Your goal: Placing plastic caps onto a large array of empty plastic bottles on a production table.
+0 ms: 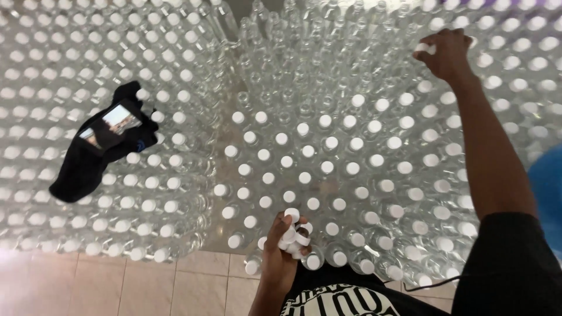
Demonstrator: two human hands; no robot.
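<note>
From above, clear plastic bottles (328,140) fill nearly the whole frame, packed upright shoulder to shoulder. They stand in two blocks: one across the left of the frame, the other across the middle and right, with a narrow gap running up between them from the lower middle. Most wear white caps. A patch of uncapped bottles (287,64) sits in the upper middle, their open necks showing. What the bottles hold I cannot tell; they look clear all the way through.

On top of the left block, at mid-left, lies a black cloth (88,158), with a phone (111,124) resting on it, screen lit and face up.

Along the bottom left runs a strip of pale tiled floor (146,281).

The left hand (281,251) is at the bottom middle, just over the near edge of the right block. Its fingers are curled shut around a handful of loose caps (294,234), several poking out at the top of the fist. The forearm comes straight up from the bottom edge.

The right hand (448,52) is stretched far out to the upper right, the arm fully extended across the capped rows. Its fingers pinch a single white cap (422,49) at the hand's left edge, just above the bottle tops there. The arm's black sleeve (503,263) fills the lower right corner.
</note>
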